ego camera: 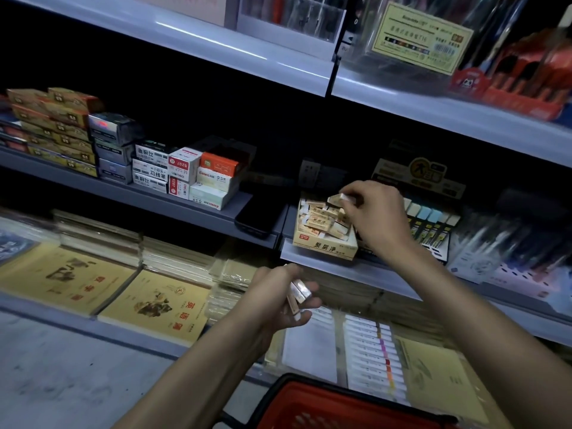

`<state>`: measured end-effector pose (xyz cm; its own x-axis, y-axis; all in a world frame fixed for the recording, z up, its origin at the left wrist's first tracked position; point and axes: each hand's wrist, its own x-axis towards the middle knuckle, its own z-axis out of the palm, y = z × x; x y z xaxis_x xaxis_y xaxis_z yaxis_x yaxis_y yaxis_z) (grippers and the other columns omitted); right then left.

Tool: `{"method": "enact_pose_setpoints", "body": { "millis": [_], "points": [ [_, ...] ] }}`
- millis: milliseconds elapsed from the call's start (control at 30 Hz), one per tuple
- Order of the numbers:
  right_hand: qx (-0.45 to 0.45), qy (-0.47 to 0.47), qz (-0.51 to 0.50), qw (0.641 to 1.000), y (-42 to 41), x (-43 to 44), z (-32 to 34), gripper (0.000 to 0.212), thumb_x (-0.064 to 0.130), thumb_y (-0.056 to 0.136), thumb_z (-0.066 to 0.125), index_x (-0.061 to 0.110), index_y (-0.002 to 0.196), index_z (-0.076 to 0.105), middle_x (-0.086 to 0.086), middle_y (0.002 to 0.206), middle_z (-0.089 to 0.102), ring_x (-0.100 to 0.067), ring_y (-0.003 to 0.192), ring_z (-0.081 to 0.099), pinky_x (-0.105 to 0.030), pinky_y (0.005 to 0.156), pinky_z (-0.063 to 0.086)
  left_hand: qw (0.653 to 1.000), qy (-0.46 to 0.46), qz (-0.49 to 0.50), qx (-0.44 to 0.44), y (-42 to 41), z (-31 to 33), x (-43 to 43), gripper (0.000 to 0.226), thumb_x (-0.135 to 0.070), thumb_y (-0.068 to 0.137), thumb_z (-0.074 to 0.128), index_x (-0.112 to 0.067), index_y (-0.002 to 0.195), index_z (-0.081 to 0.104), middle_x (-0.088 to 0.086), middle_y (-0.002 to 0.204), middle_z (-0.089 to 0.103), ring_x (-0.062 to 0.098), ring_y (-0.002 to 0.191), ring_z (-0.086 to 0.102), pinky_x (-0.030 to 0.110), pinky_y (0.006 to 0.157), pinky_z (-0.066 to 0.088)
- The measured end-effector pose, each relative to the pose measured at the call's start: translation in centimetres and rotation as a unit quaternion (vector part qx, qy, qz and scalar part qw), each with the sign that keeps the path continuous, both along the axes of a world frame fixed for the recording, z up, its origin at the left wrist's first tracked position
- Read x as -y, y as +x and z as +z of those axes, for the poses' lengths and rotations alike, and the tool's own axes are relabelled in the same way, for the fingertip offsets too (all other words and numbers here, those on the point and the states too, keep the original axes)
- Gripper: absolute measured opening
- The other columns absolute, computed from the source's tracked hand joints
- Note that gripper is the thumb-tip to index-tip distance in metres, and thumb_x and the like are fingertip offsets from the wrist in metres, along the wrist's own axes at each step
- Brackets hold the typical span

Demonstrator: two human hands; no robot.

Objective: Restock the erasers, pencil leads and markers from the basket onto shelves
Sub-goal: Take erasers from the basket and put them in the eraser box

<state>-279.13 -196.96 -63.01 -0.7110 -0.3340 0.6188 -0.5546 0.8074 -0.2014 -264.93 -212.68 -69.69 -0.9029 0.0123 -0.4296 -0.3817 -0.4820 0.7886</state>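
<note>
On the middle grey metal shelf (216, 213), head view: an open tan cardboard display box (325, 247) with a red label sits near the shelf's front edge. It is loosely filled with small paper-sleeved erasers (322, 219) lying at mixed angles.

Right hand (376, 213) is over the box's back right corner. Thumb and forefinger pinch one sleeved eraser (340, 199) just above the pile; the other fingers curl down toward the box.

Left hand (280, 294) is lower, in front of the shelf edge. Its fingers are wrapped round a small bundle of wrapped erasers (297, 294); count not readable.

Just right of the box, partly behind the right wrist, a row of slim pencil-lead cases (431, 226) with pale caps stands upright in a dark tray.

Left of the box, a dark flat slab (255, 219) lies at the shelf's front edge. Further left are stacked white and orange small cartons (188, 178).

Lower shelf: yellow exercise books (154, 305), laid flat in stacks.

Bottom edge of view: part of a red plastic basket (309, 400), contents too blurred to tell.
</note>
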Motion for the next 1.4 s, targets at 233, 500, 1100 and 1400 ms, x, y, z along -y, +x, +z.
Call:
{"method": "enact_pose_setpoints", "body": {
  "millis": [233,500,1100,1400],
  "points": [
    [0.067,0.147,-0.01,0.987,-3.1,1.3,-2.5,0.022,0.013,0.094,0.068,0.022,0.112,0.076,-0.001,0.107,0.076,-0.024,0.101,0.07,-0.043,0.084,0.059,0.996,0.089,0.025,-0.016,-0.4,0.2,0.5,0.02,-0.013,0.102,0.062,-0.003,0.119,0.062,0.026,0.104,0.075,0.033,0.081,0.077,0.029,0.054,0.056],
    [0.126,0.007,0.024,0.992,1.2,1.2,-0.7,0.026,0.015,0.1,0.058,0.026,0.116,0.075,0.009,0.108,0.07,-0.002,0.091,0.065,-0.015,0.073,0.049,0.993,0.094,0.062,-0.033,-0.7,-0.1,1.0,0.02,-0.014,0.099,0.066,-0.011,0.117,0.074,0.017,0.105,0.077,0.022,0.079,0.066,0.027,0.055,0.05],
    [0.284,-0.147,-0.022,0.947,4.8,-0.6,1.2,0.033,0.004,0.082,0.076,0.028,0.101,0.063,-0.006,0.083,0.072,-0.025,0.074,0.073,-0.047,0.066,0.06,0.995,0.059,0.076,-0.031,0.0,-0.1,-0.5,0.018,-0.016,0.099,0.066,-0.005,0.112,0.071,0.018,0.103,0.079,0.029,0.094,0.076,0.033,0.068,0.057],
    [0.19,-0.087,-0.162,0.964,0.1,0.6,-1.1,0.015,0.02,0.082,0.081,0.023,0.087,0.067,0.005,0.082,0.07,-0.014,0.076,0.066,-0.027,0.06,0.047,0.989,0.11,0.101,0.017,-0.2,0.3,-0.2,0.026,-0.005,0.097,0.061,0.003,0.121,0.064,0.027,0.108,0.066,0.035,0.099,0.07,0.037,0.067,0.061]
  ]
}}
